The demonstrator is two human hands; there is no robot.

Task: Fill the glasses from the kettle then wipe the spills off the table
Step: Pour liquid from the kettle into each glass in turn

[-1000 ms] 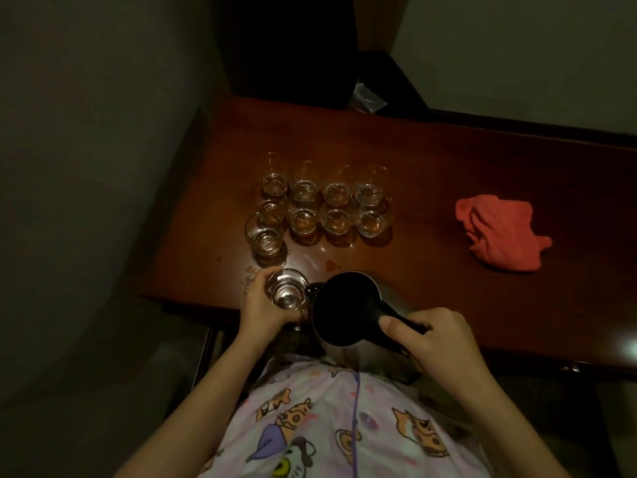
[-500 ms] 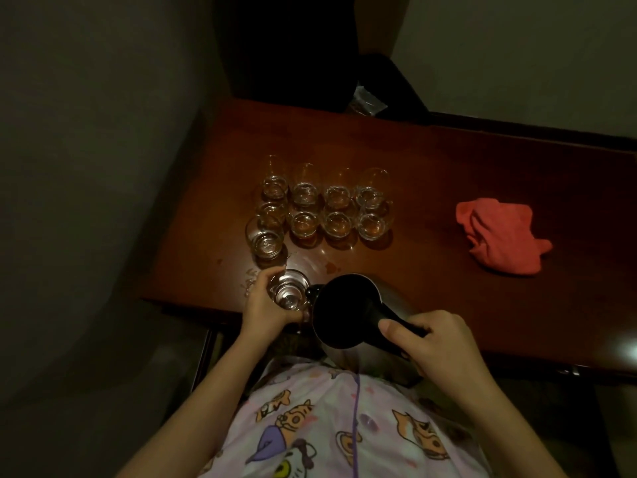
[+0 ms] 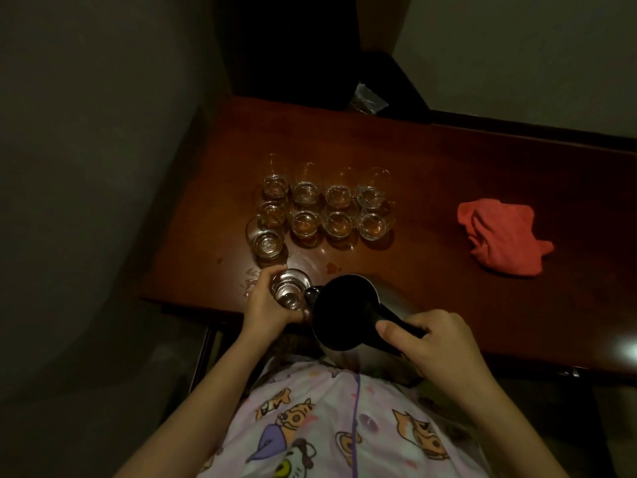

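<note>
My left hand [image 3: 265, 305] grips a small clear glass [image 3: 289, 288] near the front edge of the dark red wooden table [image 3: 448, 188]. My right hand [image 3: 437, 343] holds the black handle of a steel kettle [image 3: 344, 312], whose spout sits right beside the held glass. Several more small glasses [image 3: 324, 208] stand in two rows further back, and one larger glass [image 3: 265, 239] stands at their left front. Small wet spills [image 3: 332, 267] lie on the wood between the rows and the kettle.
A crumpled red cloth [image 3: 499, 243] lies on the right part of the table. A small clear packet [image 3: 368, 100] sits on a dark surface behind the table. Grey walls close in at the left and back.
Almost nothing has moved; both hands keep their hold on the glass and the kettle, and the view has tilted slightly.
</note>
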